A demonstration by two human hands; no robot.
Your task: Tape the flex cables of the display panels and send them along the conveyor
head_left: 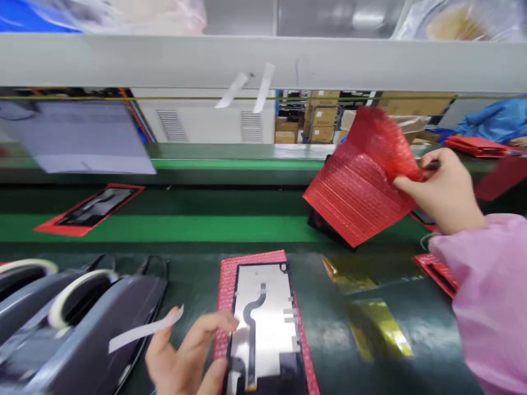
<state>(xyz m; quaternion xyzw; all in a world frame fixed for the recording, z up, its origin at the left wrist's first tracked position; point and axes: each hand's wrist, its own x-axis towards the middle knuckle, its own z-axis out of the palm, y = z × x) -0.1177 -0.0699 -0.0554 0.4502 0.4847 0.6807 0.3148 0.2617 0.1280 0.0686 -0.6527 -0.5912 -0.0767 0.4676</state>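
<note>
My right hand (447, 189) is raised at the right, its fingers closed on a red bubble-wrap bag (362, 181). A small dark piece also shows between those fingers; I cannot make out what it is. Black corners stick out behind the bag. At the lower middle a flat screen panel (267, 318), silvery with a dark ribbon cable (252, 329), lies on pink-red bubble wrap (225, 285). My left hand (187, 351) is at the panel's left edge, fingers apart, index finger at the edge. A white tape strip (144, 332) clings to another of its fingertips.
Tape dispensers (107, 323) stand at the left. Another panel (99, 206) on red wrap lies on the green conveyor belt (214, 227). Yellow transparent film pieces (381, 329) lie right of the panel. A shelf edge (173, 63) crosses above. Another person's blue sleeve (489, 120) shows far right.
</note>
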